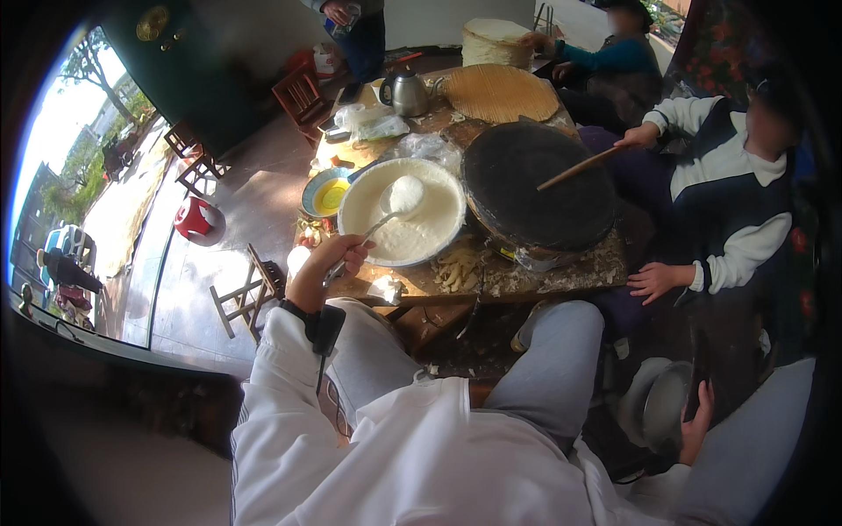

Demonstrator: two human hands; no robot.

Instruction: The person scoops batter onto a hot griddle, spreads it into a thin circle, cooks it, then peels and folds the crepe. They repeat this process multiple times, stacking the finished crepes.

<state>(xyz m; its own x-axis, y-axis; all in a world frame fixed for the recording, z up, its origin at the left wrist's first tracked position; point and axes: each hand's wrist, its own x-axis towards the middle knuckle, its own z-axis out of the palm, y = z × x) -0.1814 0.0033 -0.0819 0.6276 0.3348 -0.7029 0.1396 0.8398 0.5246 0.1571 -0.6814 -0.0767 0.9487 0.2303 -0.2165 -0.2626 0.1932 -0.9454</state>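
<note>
Ladle [383, 223], filled with pale batter [406, 193], is held over basin [412, 262] by left hand [338, 260], fingers closed round handle; likely top-heavy, best gripped mid-handle. Right hand [696, 426] beside metal pot [664, 405]; grip cannot be told.

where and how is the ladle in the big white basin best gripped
Probably by the ladle's slim metal handle, from the near left, where the left hand grips it. The handle slants out of the basin toward the person, clear of the pale mixture. The scoop looks full, so a firm grip that keeps it level seems wise.
</note>
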